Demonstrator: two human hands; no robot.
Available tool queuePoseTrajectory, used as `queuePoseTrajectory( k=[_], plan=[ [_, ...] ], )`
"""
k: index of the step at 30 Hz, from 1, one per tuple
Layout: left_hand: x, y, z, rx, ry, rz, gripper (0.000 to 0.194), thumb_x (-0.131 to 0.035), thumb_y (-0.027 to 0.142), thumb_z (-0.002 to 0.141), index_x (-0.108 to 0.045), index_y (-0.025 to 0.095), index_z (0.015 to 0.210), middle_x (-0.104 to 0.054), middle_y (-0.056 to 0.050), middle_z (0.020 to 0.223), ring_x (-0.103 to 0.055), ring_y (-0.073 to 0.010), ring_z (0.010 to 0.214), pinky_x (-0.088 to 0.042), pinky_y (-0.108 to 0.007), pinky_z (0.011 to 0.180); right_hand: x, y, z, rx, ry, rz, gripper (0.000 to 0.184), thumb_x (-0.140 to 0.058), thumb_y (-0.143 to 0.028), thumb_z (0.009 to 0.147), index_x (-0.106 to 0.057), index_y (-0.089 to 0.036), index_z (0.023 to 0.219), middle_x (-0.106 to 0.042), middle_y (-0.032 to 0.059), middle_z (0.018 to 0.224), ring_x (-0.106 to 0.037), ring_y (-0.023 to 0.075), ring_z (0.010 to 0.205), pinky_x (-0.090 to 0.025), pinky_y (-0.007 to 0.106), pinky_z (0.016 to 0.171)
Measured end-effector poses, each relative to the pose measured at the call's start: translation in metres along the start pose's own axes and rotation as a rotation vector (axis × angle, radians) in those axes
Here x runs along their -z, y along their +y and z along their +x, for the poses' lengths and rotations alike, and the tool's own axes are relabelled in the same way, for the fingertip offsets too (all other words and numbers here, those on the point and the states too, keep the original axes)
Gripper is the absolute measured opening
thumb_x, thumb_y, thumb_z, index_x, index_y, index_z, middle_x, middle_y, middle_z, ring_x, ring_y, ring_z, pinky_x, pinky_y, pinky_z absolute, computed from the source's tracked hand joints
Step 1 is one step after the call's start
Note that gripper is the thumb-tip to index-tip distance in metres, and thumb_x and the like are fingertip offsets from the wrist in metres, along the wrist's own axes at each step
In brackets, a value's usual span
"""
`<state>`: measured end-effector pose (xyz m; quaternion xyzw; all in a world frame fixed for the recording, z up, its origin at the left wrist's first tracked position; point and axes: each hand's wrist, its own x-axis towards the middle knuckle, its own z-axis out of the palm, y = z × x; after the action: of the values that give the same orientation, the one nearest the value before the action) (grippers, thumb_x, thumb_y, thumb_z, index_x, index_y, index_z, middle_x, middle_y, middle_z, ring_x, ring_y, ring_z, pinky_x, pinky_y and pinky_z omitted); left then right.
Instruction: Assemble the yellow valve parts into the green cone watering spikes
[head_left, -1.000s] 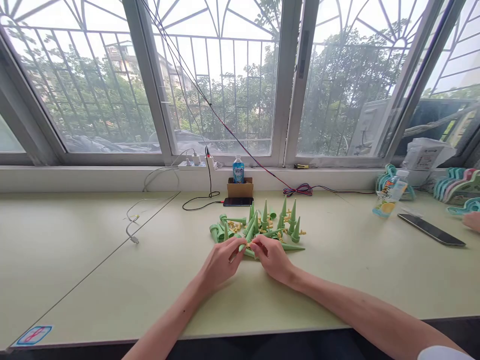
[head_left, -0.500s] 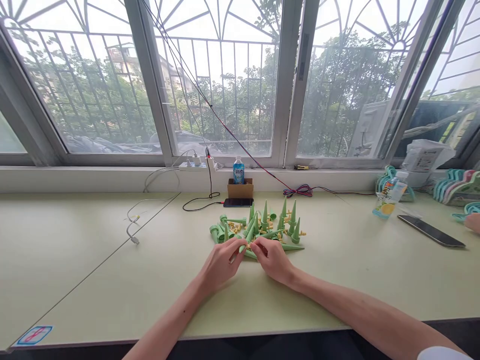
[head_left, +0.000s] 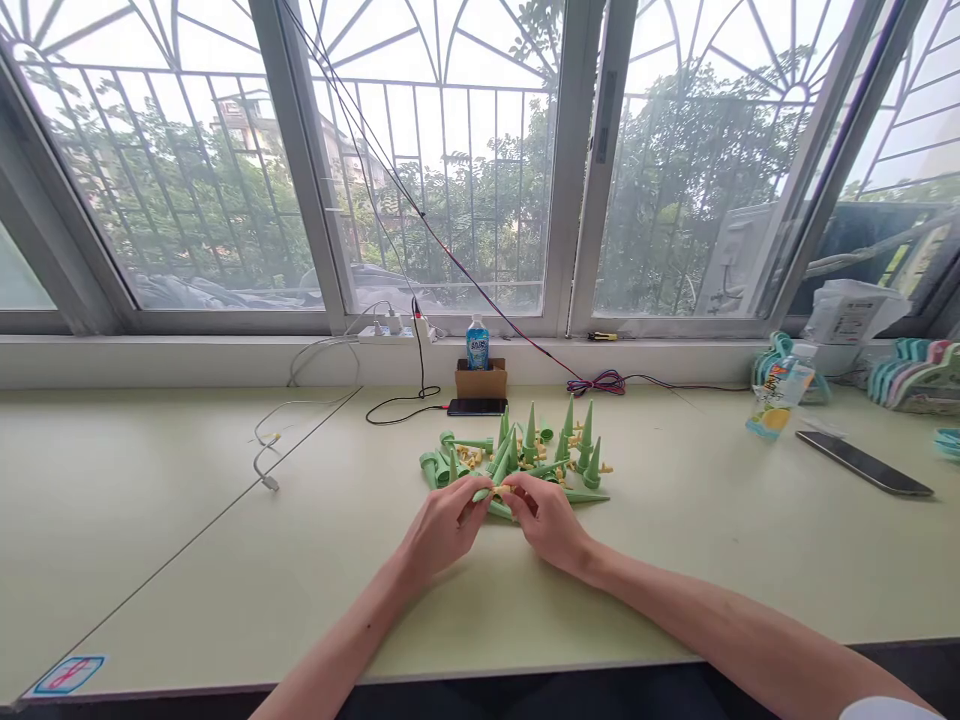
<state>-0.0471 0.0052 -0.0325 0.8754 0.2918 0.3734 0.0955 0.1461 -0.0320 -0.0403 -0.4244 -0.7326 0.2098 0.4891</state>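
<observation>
A heap of green plastic cones [head_left: 525,455] mixed with small yellow pieces [head_left: 471,457] lies on the pale green table [head_left: 225,520]. Some cones stand upright, others lie on their sides. My left hand [head_left: 442,525] and my right hand [head_left: 547,517] meet at the near edge of the heap. Both are closed in a pinch on one lying green cone [head_left: 496,473], with a small yellow piece [head_left: 501,490] between the fingertips.
Behind the heap lie a black phone [head_left: 477,406], a small cardboard box [head_left: 480,380] and a blue-labelled bottle [head_left: 477,343]. Cables [head_left: 409,400] run from the window sill. At the right are a juice bottle [head_left: 776,397], a second phone [head_left: 862,461] and coloured hangers [head_left: 911,375].
My hands have barely moved on the cone. The other person's hand at the far right edge has gone out of view.
</observation>
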Motion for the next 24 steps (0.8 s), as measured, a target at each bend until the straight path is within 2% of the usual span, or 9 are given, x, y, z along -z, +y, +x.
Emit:
queuePoseTrajectory(
  k=[3,9,15,20,24],
  plan=[
    [0.0007,0.0004,-0.0001,0.0,0.0,-0.005,0.017,-0.047,0.024,0.098,-0.061,0.02,0.106,-0.066,-0.002,0.085,-0.043,-0.0071,0.049,-0.037,-0.02,0.052,-0.0005,0.0008,-0.0002,0.002,-0.002,0.007,0.029,-0.045,-0.04,0.1,-0.059,-0.018,0.088,-0.05,-0.0027,0.065,-0.037,0.011,0.054,-0.03,0.023,0.052],
    [0.0027,0.002,0.0004,-0.006,-0.004,-0.001,0.016,-0.047,0.024,0.098,-0.061,0.02,0.105,-0.066,-0.003,0.086,-0.044,-0.0074,0.049,-0.038,-0.02,0.052,-0.002,0.0076,-0.0011,-0.017,-0.012,-0.055,0.044,-0.041,-0.046,0.101,-0.05,-0.019,0.068,-0.044,-0.0033,0.057,-0.036,0.0112,0.053,-0.028,0.025,0.052],
    [0.0021,0.0007,0.0008,-0.007,-0.011,-0.003,0.016,-0.046,0.024,0.099,-0.06,0.02,0.105,-0.064,-0.001,0.085,-0.043,-0.007,0.049,-0.037,-0.02,0.053,-0.0024,0.0084,-0.001,-0.007,0.005,-0.076,0.05,-0.039,-0.05,0.101,-0.043,-0.02,0.061,-0.039,-0.0039,0.054,-0.031,0.0109,0.051,-0.026,0.025,0.051],
    [0.0042,0.003,0.0007,-0.021,-0.017,0.028,0.019,-0.044,0.026,0.1,-0.06,0.02,0.106,-0.061,0.0,0.083,-0.038,-0.0069,0.048,-0.036,-0.02,0.052,-0.0034,0.0096,-0.0011,-0.011,-0.005,-0.055,0.053,-0.035,-0.05,0.102,-0.047,-0.019,0.061,-0.043,-0.003,0.052,-0.037,0.0106,0.049,-0.028,0.024,0.052],
    [0.0048,0.0031,0.0011,-0.025,-0.018,0.036,0.02,-0.043,0.026,0.1,-0.06,0.021,0.108,-0.059,0.0,0.082,-0.037,-0.0064,0.047,-0.036,-0.02,0.052,-0.0031,0.0078,-0.0012,-0.033,0.011,-0.078,0.052,-0.035,-0.05,0.102,-0.051,-0.018,0.065,-0.04,-0.004,0.052,-0.034,0.0106,0.048,-0.026,0.025,0.051]
  ],
)
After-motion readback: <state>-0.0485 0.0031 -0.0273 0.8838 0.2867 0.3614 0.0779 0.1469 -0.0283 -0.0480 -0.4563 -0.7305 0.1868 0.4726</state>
